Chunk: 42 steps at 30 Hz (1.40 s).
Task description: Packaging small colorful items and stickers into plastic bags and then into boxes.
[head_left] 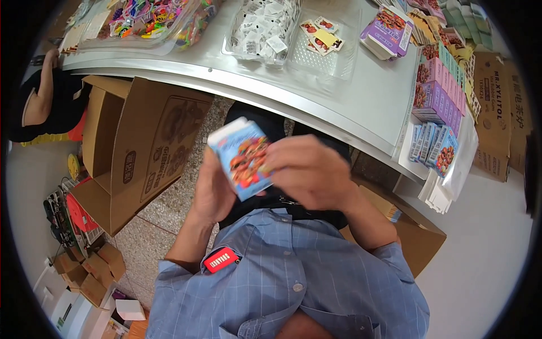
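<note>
Above my lap I hold a small blue cardboard box [243,155] with a colourful picture on its front, tilted to the left. A white flap stands up at its top end. My left hand [213,189] is closed round the box's left side and underside. On the other side, the curled fingers of my right hand [310,169] grip the box's right edge and cover part of its front. Both hands are slightly blurred. Whatever may be inside the box is hidden.
Ahead, the pale table [186,70] bears a tub of small white packets [262,37], a clear tray with cards [323,38], a bin of colourful trinkets [152,22] and stacked boxes [437,93]. An open carton [152,141] stands left. Another person [48,96] is at far left.
</note>
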{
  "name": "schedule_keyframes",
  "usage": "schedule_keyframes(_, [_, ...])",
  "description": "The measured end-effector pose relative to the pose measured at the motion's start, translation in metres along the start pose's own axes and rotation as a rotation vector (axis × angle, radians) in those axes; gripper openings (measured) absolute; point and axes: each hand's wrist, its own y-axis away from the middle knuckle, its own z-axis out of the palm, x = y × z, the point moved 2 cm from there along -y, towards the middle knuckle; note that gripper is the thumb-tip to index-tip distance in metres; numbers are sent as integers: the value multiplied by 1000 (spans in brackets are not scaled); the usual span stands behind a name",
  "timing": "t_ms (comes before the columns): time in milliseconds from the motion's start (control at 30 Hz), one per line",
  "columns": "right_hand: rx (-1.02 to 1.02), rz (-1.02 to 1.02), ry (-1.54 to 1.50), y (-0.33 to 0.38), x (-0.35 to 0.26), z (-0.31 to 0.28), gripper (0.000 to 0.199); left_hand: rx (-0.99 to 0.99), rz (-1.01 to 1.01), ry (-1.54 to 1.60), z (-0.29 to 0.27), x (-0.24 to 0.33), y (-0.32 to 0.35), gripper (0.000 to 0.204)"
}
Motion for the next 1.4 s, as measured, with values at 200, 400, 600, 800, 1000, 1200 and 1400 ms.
schedule_keyframes(200, [-80, 15, 81, -2, 11, -4, 20, 122, -11, -193, -13, -10, -17, 42])
schedule_keyframes(400, [254, 207, 790, -56, 66, -82, 28, 122, 94, -263, -8, -22, -32, 31])
schedule_keyframes(600, [-176, 463, 1171, -86, 129, -94, 27, 120, 176, -277, -4, -28, -41, 31])
schedule_keyframes(800, [-301, 539, 1278, -100, 137, -92, 21, 119, 190, -294, -8, -32, -42, 30])
schedule_keyframes(1000, [-133, 557, 1180, -95, 133, -100, 14, 112, 211, -301, -7, -34, -44, 29])
schedule_keyframes(1200, [227, 256, 757, -84, 99, -118, 13, 100, 261, -269, -7, -33, -48, 34])
schedule_keyframes(1400, [30, 312, 100, -55, 40, -84, 11, 68, 308, -314, -5, -33, -50, 37])
